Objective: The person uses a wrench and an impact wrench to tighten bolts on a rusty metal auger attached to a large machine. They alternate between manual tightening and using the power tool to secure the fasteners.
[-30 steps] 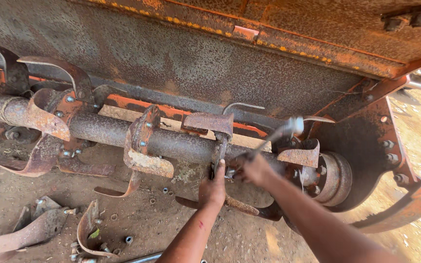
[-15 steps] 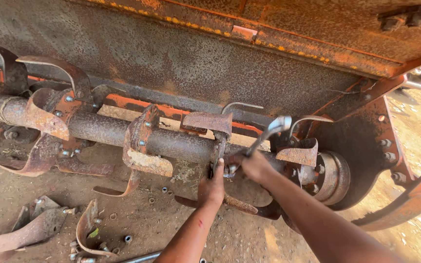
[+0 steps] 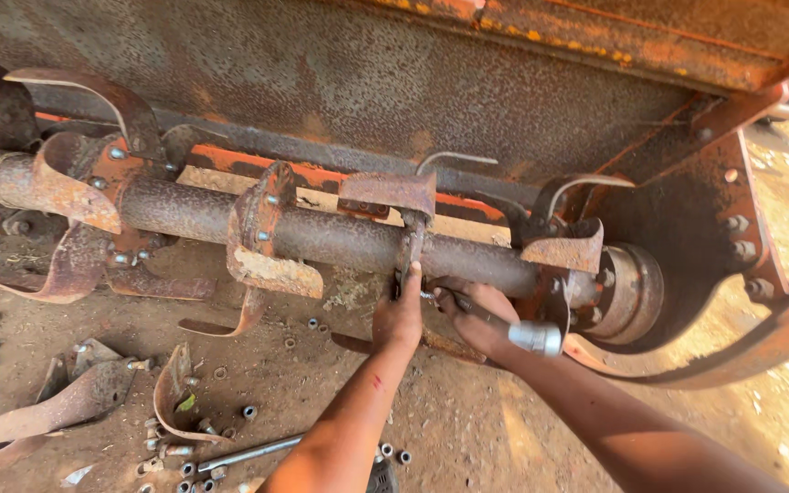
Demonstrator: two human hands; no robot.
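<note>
Change from half a second back: the steel ratchet wrench with a shiny socket head (image 3: 513, 330) has swung from pointing up toward the hood to lying low, its head now at the lower right of the right hand (image 3: 478, 315). Camera has shifted slightly; rotor sits in much the same place.

Right hand: fingers clenched around the wrench handle, just below the long rusty rotor shaft (image 3: 321, 233). Left hand (image 3: 400, 315): fingers pressed up against the rusty flat blade flange (image 3: 410, 239) on the shaft, gripping a dark tool or bolt there; too hidden to tell which.

No containers in view. Loose grey nuts and bolts (image 3: 184, 456) lie scattered on the bare dirt ground (image 3: 468, 429), with detached curved rusty blades (image 3: 75, 402) and a thin steel rod (image 3: 248, 451) beside them.

Edges: orange rusted hood (image 3: 431, 82) closes off the space above the shaft; the side plate with round bearing hub (image 3: 632, 292) bounds the right. Open room lies below the shaft, where both forearms enter.
</note>
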